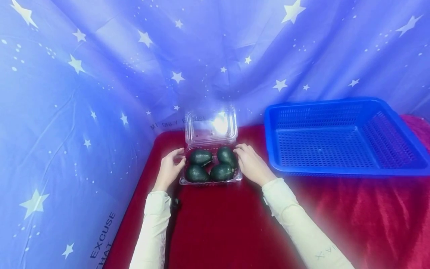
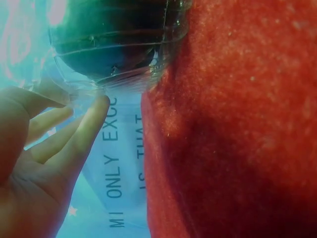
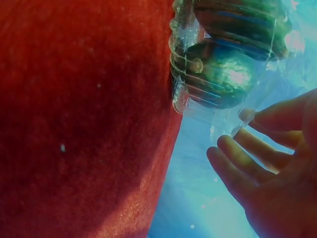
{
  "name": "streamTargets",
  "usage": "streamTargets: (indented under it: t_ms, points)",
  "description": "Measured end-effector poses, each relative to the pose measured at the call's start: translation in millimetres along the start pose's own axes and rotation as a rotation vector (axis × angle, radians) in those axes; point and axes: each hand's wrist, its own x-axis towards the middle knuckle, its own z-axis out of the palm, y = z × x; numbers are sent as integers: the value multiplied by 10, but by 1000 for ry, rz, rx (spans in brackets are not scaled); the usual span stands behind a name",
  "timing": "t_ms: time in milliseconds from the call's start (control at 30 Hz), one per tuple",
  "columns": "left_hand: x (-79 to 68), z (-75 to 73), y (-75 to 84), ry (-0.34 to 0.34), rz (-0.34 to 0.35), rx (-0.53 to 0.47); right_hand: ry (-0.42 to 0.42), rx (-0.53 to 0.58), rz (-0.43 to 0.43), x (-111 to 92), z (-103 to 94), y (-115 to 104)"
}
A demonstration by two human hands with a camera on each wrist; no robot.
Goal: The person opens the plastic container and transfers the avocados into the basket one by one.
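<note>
A clear plastic clamshell box (image 1: 211, 183) sits on the red cloth with its lid (image 1: 199, 130) raised at the back. Several dark green avocados (image 1: 201, 157) lie inside it. At the box's left side, the left hand (image 1: 169, 168) has its thumb and fingertips on the rim, pinching the thin plastic edge in the left wrist view. The right hand (image 1: 251, 163) grips the opposite rim; its thumb and forefinger (image 3: 242, 139) meet at the plastic edge in the right wrist view. An avocado (image 3: 223, 77) shows through the ribbed wall there.
A large blue plastic basket (image 1: 272, 149) with perforated walls stands to the right, beyond the right hand. Red cloth (image 1: 218, 224) covers the table. A blue curtain with white stars (image 1: 215, 48) hangs behind and along the left side.
</note>
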Motion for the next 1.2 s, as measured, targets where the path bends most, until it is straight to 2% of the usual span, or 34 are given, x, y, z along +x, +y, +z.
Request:
streamTargets:
  t_ms: [200,800,1033,1200]
  points:
    - [-20,7,-20,-4,-13,-16,16,-18,-22,-13,6,-2]
    - [-83,0,-14,6,-24,-31,10,-44,36,-74,-30,-94]
    - [-83,6,-2,27,-68,-25,26,-66,26,-46,-43,-110]
    - [-101,-4,1,18,-106,-49,1,-35,40,7,-25,-132]
